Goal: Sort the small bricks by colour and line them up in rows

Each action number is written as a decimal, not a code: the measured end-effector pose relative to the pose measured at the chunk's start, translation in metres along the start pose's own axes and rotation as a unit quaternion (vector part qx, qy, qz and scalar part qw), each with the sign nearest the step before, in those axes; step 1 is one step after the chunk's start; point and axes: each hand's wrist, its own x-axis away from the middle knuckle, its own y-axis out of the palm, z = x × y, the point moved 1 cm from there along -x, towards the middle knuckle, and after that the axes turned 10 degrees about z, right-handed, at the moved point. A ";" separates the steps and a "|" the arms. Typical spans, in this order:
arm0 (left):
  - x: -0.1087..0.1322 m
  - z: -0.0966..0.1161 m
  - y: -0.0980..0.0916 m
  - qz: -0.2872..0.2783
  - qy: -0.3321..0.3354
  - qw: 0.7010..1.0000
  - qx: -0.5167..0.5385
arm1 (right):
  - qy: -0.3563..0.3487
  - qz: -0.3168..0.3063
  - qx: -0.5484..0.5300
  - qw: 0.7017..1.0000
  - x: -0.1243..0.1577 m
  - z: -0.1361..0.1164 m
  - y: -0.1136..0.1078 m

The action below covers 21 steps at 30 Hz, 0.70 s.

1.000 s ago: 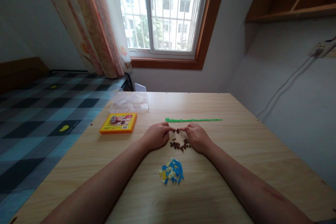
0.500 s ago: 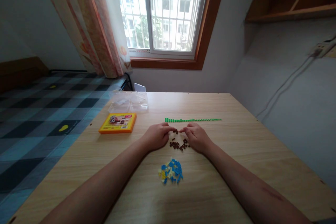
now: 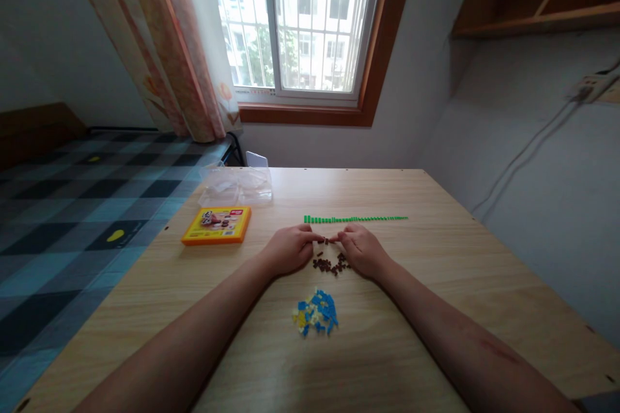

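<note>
My left hand [image 3: 289, 250] rests on the table with its index finger stretched out, the tip touching or just beside a few small brown bricks [image 3: 326, 241]. From the other side, my right hand [image 3: 363, 250] points its index finger at the same bricks. The remaining fingers of both hands are loosely bent, and no grip on a brick shows. Just below, between the hands, lies a loose pile of brown bricks [image 3: 330, 266]. Beyond the fingertips runs a long row of small green bricks [image 3: 356, 219].
Nearer me lies a heap of blue, yellow and cream bricks [image 3: 317, 313]. To the left are a yellow-orange box [image 3: 216, 226] and a clear plastic tray [image 3: 237, 186] on the wooden table [image 3: 460, 310]. A checked bed [image 3: 72, 206] adjoins the table's left side.
The small brown bricks between my index fingertips have shifted slightly, and one now stands apart in the middle. My hands have barely moved.
</note>
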 end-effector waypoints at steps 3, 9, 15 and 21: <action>-0.001 -0.003 -0.001 0.020 -0.018 0.998 0.048 | -0.001 0.001 0.000 1.000 0.000 0.000 0.000; -0.003 -0.006 -0.003 0.027 -0.048 0.995 0.082 | 0.010 0.012 -0.030 0.999 0.000 0.004 0.001; -0.005 -0.006 -0.005 -0.003 -0.049 0.997 0.067 | 0.037 0.016 -0.074 0.996 -0.001 0.008 0.000; -0.006 -0.013 -0.001 0.018 -0.058 0.993 0.105 | 0.126 0.048 -0.157 0.978 -0.006 0.021 0.002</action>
